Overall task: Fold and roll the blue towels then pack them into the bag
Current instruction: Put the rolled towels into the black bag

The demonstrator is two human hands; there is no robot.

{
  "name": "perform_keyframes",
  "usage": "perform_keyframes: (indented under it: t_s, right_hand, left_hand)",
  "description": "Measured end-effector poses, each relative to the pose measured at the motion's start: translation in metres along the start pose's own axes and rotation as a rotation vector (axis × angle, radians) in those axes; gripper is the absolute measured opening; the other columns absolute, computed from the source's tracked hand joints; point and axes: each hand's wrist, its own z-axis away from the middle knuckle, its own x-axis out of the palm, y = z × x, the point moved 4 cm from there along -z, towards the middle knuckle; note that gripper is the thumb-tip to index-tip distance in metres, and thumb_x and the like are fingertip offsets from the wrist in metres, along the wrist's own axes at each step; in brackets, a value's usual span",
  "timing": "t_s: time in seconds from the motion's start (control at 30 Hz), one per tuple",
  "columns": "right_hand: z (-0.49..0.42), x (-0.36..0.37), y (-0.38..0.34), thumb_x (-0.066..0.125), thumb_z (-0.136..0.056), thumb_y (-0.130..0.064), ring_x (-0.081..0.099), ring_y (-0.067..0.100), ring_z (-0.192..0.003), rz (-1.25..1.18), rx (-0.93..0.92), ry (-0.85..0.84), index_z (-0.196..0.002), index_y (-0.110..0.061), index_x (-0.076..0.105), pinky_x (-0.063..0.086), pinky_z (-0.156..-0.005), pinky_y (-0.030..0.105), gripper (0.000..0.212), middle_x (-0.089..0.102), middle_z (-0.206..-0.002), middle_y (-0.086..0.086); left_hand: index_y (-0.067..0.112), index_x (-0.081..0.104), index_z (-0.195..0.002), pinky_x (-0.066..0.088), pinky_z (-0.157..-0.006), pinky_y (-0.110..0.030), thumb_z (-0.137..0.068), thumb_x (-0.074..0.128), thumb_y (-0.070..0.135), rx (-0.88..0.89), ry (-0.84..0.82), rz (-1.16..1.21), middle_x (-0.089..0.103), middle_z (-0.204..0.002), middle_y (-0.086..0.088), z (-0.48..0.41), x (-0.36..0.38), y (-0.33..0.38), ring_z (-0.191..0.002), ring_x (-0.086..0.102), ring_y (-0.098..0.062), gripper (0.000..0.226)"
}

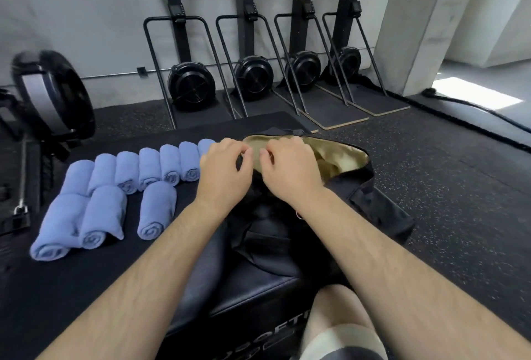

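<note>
Several rolled blue towels [126, 187] lie in two rows on the left half of a black padded box [86, 282]. A black bag [382, 207] with a tan lining [342, 155] lies on the box's right side, its mouth open and facing away from me. My left hand [227, 170] and my right hand [290, 170] are side by side at the near rim of the bag's opening, fingers curled and pinching the rim. No towel shows inside the bag; part of the interior is hidden by my hands.
Several black ski-trainer machines [247, 72] stand against the grey wall behind the box. A rowing machine flywheel [54, 95] sits at the far left. Speckled rubber floor [445, 187] spreads to the right. My bare knee [336, 319] is at the box's near edge.
</note>
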Motion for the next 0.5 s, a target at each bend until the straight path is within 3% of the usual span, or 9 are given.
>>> perform_keyframes:
  t_s: [0.13, 0.27, 0.33, 0.4, 0.47, 0.5]
  right_hand:
    - [0.002, 0.023, -0.048, 0.044, -0.1, -0.028, 0.048, 0.028, -0.076, -0.13, -0.037, -0.052, -0.072, -0.016, 0.048, 0.037, -0.065, 0.039, 0.031, 0.053, -0.073, 0.001]
    - [0.007, 0.065, -0.091, 0.042, -0.101, -0.03, 0.05, 0.03, -0.077, -0.208, -0.08, -0.188, -0.072, -0.017, 0.046, 0.041, -0.068, 0.041, 0.032, 0.061, -0.077, 0.006]
    - [0.01, 0.091, -0.112, 0.043, -0.1, -0.03, 0.055, 0.032, -0.078, -0.288, -0.078, -0.26, -0.074, -0.016, 0.051, 0.046, -0.068, 0.042, 0.03, 0.063, -0.079, 0.006]
    - [0.014, 0.118, -0.13, 0.045, -0.099, -0.03, 0.06, 0.033, -0.087, -0.333, -0.071, -0.35, -0.085, -0.014, 0.061, 0.049, -0.072, 0.042, 0.026, 0.068, -0.089, 0.008]
    - [0.019, 0.148, -0.147, 0.047, -0.099, -0.029, 0.061, 0.034, -0.098, -0.346, -0.061, -0.463, -0.099, -0.012, 0.065, 0.048, -0.077, 0.041, 0.025, 0.069, -0.105, 0.012]
    - [0.022, 0.162, -0.154, 0.047, -0.099, -0.029, 0.06, 0.035, -0.103, -0.349, -0.051, -0.516, -0.107, -0.011, 0.065, 0.048, -0.081, 0.042, 0.027, 0.067, -0.111, 0.015]
  left_hand:
    - [0.02, 0.067, -0.082, 0.044, -0.071, -0.025, -0.101, 0.051, 0.024, -0.154, 0.004, 0.227, 0.062, -0.082, 0.01, 0.021, -0.023, -0.031, -0.079, 0.056, -0.008, 0.025]
    - [0.02, 0.061, -0.072, 0.036, -0.061, -0.022, -0.099, 0.052, 0.022, -0.277, 0.018, 0.195, 0.06, -0.073, 0.006, 0.042, -0.043, -0.083, -0.069, 0.053, -0.009, 0.029]
    - [0.016, 0.068, -0.078, 0.045, -0.067, -0.025, -0.097, 0.053, 0.019, -0.328, 0.013, 0.191, 0.066, -0.078, 0.005, 0.051, -0.051, -0.111, -0.074, 0.059, -0.011, 0.025]
    - [0.016, 0.071, -0.083, 0.051, -0.079, -0.038, -0.094, 0.053, 0.017, -0.379, -0.005, 0.134, 0.07, -0.087, 0.0, 0.061, -0.056, -0.138, -0.086, 0.065, -0.022, 0.021]
    - [0.015, 0.072, -0.107, 0.046, -0.097, -0.041, -0.095, 0.057, 0.019, -0.497, -0.074, -0.001, 0.069, -0.114, -0.01, 0.073, -0.055, -0.167, -0.111, 0.061, -0.033, 0.02]
    - [0.013, 0.066, -0.125, 0.041, -0.104, -0.04, -0.097, 0.058, 0.024, -0.586, -0.112, -0.029, 0.063, -0.127, -0.015, 0.08, -0.053, -0.182, -0.121, 0.055, -0.035, 0.031]
